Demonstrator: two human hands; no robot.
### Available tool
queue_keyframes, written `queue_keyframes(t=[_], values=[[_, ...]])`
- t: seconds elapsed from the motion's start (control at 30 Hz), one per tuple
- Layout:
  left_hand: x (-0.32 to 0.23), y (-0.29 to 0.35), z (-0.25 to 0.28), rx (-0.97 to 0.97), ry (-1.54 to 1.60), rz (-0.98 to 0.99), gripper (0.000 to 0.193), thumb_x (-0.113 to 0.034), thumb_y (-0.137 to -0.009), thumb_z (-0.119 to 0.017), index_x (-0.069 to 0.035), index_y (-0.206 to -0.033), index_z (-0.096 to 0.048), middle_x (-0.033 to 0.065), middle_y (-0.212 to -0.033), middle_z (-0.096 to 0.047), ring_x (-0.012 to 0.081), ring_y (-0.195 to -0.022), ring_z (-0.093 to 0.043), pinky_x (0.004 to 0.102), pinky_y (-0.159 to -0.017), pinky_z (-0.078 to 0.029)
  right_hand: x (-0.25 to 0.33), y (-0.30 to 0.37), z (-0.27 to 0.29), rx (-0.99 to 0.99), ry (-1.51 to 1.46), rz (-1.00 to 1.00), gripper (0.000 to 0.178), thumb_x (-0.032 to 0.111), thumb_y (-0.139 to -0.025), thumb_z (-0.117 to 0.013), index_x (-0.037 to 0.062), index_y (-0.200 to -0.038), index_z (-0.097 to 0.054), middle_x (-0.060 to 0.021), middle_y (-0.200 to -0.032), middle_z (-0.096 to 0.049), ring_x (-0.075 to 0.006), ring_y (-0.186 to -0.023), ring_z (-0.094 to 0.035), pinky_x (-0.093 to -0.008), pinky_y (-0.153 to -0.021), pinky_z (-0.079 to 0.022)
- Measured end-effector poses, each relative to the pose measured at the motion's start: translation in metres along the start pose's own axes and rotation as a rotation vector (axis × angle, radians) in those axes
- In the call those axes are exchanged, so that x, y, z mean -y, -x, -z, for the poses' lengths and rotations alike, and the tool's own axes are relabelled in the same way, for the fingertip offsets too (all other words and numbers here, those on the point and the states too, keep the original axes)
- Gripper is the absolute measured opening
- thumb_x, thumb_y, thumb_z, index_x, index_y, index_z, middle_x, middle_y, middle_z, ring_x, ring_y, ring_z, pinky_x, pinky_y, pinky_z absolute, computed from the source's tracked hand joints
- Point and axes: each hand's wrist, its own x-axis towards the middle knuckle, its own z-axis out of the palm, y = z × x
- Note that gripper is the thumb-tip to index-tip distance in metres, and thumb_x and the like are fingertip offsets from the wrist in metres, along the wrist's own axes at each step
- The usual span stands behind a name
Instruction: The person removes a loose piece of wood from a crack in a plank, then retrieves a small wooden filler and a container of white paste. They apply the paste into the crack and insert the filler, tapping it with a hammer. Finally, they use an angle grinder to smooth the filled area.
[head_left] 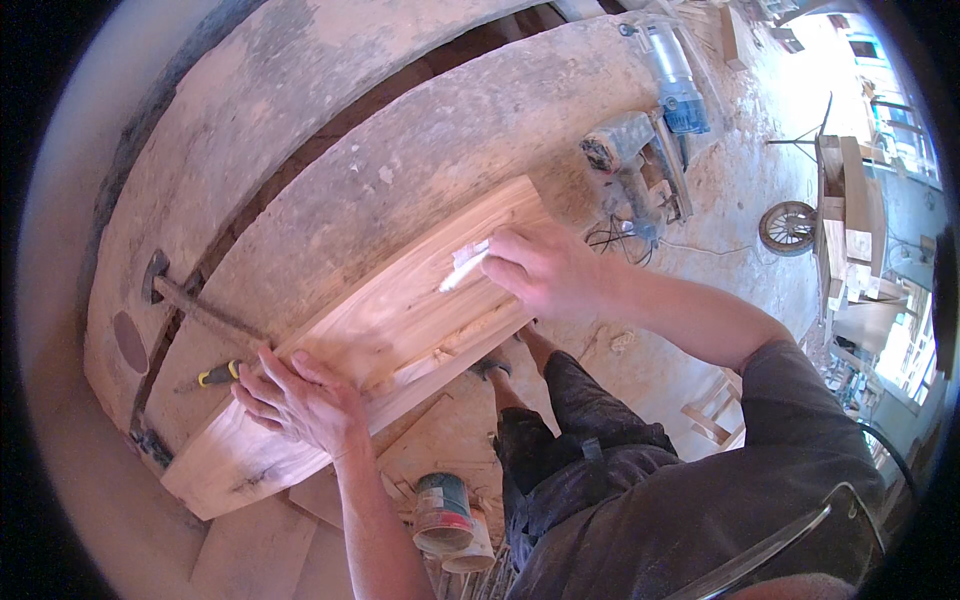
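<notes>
A long pale wooden board (235, 455) lies slantwise across the near edge of the workbench, with a long recess along its near side. My left hand (315, 400) rests on the board towards its left end, fingers spread over the wood. My right hand (545, 270) is closed on a small white piece with a narrow tip (465, 268), held at the board's upper surface; its kind is not clear. Just beyond my left fingers lies a tool with a yellow and black handle (218, 374). A hammer (205, 308) lies farther back.
The dusty workbench (420, 150) has a long gap between its planks. Power tools, one blue and silver (675, 85) and one dusty (620, 142), sit at its right end. Paint buckets (443, 512) stand below. A wheel (788, 228) and stacked timber (835, 220) are at right.
</notes>
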Motion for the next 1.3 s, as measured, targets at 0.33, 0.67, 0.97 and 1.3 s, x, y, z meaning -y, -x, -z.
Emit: queue_keyframes(t=[0.33,0.67,0.97,1.3], values=[[0.000,-0.001,0.000,0.004,-0.016,0.010,0.052,-0.039,-0.105,-0.043,-0.007,-0.145,-0.053,0.0242,-0.156,-0.039,0.0456,-0.150,-0.025,0.0590,-0.122,-0.016,0.002,-0.013,0.010,-0.003,0.006,0.007,0.024,0.005,-0.074,-0.069,-0.0041,-0.095,-0.063,-0.0130,-0.091,-0.055,-0.0277,-0.078,-0.064,-0.0381,-0.061,-0.055],[-0.003,-0.002,0.005,-0.003,-0.023,0.010,0.053,-0.040,-0.105,-0.043,-0.007,-0.145,-0.053,0.0240,-0.155,-0.040,0.0443,-0.149,-0.027,0.0576,-0.122,-0.017,-0.019,0.009,0.034,0.093,0.153,-0.019,0.017,0.009,-0.078,-0.067,-0.0026,-0.089,-0.064,-0.0128,-0.091,-0.056,-0.0268,-0.077,-0.067,-0.0365,-0.062,-0.059],[0.005,0.000,-0.005,-0.018,-0.052,0.003,0.052,-0.039,-0.105,-0.044,-0.008,-0.144,-0.055,0.0238,-0.155,-0.040,0.0435,-0.149,-0.028,0.0575,-0.121,-0.018,-0.020,0.004,0.034,0.125,0.164,0.059,0.022,0.006,-0.076,-0.068,-0.0067,-0.093,-0.064,-0.0115,-0.088,-0.053,-0.0243,-0.077,-0.064,-0.0333,-0.058,-0.057],[0.004,-0.001,-0.001,-0.025,-0.032,0.000,0.053,-0.040,-0.104,-0.046,-0.008,-0.145,-0.054,0.0242,-0.155,-0.041,0.0450,-0.148,-0.028,0.0595,-0.120,-0.019,-0.027,0.002,0.033,0.137,0.126,0.117,0.021,0.003,-0.075,-0.069,-0.0068,-0.093,-0.065,-0.0102,-0.086,-0.052,-0.0230,-0.073,-0.062,-0.0329,-0.057,-0.056]])
